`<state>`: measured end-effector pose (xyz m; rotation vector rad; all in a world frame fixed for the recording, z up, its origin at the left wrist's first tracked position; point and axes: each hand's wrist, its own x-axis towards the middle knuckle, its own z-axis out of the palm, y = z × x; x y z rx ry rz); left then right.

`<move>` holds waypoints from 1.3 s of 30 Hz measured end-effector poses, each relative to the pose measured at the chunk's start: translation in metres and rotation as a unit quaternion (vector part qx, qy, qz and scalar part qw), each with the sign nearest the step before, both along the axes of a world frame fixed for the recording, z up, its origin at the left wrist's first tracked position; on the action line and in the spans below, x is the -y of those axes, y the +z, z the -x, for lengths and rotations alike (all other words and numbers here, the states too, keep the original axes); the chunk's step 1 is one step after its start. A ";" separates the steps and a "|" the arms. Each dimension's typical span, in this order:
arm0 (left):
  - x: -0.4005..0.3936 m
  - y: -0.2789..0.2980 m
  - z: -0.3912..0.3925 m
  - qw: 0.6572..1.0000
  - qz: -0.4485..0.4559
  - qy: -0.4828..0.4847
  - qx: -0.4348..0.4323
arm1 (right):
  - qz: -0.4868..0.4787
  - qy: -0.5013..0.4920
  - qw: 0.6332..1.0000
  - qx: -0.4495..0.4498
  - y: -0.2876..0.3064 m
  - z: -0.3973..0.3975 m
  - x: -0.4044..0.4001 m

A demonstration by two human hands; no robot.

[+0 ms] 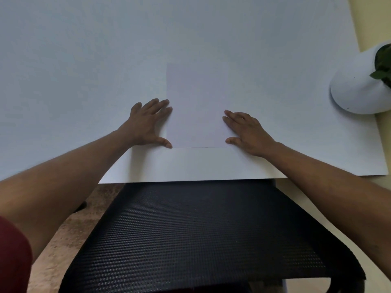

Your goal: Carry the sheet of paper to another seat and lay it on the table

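Resting flat with its fingers (157, 106) extended and only slightly parted, the left hand (146, 125) lies palm down on the table (84, 60), its fingertips and thumb touching the left edge of the sheet of paper (195, 106). The thumb points toward the sheet's near left corner. On the other side the right hand (247, 132) lies palm down too, fingers loosely spread and laid straight, their tips meeting the right edge of the sheet and the thumb reaching to its near right corner. Neither hand pinches or lifts anything; both simply press flat beside the paper.

That sheet lies flat on the table between the two hands, upright in portrait, faintly lilac against the white surface, its near edge parallel to the table's front edge and set a little back from it.

Both bare forearms stretch in from the lower corners, and a dark red sleeve (14, 256) shows at the lower left. Below the table's front edge sits the black mesh seat of a chair (196, 235), pushed close to the table, over a speckled brown floor (61, 235). At the far right of the table stands a white pot (357, 85) with green leaves (384, 64), well apart from the paper.
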<state>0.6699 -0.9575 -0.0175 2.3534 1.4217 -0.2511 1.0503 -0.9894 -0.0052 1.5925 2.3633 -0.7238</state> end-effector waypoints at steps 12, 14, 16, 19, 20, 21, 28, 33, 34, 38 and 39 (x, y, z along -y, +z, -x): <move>0.000 -0.003 0.001 1.000 -0.009 -0.005 0.007 | 0.004 -0.006 1.000 0.011 0.003 0.005 0.000; 0.000 -0.003 0.001 1.000 -0.009 -0.006 0.008 | 0.004 -0.007 1.000 0.010 0.003 0.005 0.000; 0.000 -0.005 0.002 1.000 -0.009 -0.006 0.010 | 0.005 -0.010 1.000 0.006 0.003 0.006 0.000; 0.000 -0.006 0.002 1.000 -0.009 -0.009 0.017 | 0.010 -0.013 1.000 0.000 0.004 0.007 -0.001; 0.000 -0.005 0.003 1.000 -0.009 -0.009 0.020 | 0.013 -0.015 1.000 -0.007 0.006 0.007 -0.001; 0.001 -0.003 0.004 1.000 -0.009 -0.010 0.025 | 0.018 -0.019 0.999 -0.021 0.010 0.007 -0.002; 0.004 0.015 0.001 0.994 -0.085 -0.010 0.062 | -0.075 -0.075 0.990 -0.091 0.043 0.018 -0.001; -0.003 0.057 -0.009 0.974 -0.217 -0.016 0.053 | -0.223 -0.044 0.974 -0.021 0.086 0.050 0.002; -0.003 0.060 -0.012 0.972 -0.228 -0.006 0.055 | -0.239 -0.047 0.970 -0.010 0.087 0.056 0.002; -0.003 0.098 -0.014 0.948 -0.312 0.038 0.049 | -0.320 -0.081 0.944 0.002 0.130 0.087 0.001; -0.003 0.110 -0.012 0.943 -0.327 0.041 0.047 | -0.336 -0.081 0.938 0.004 0.144 0.094 0.000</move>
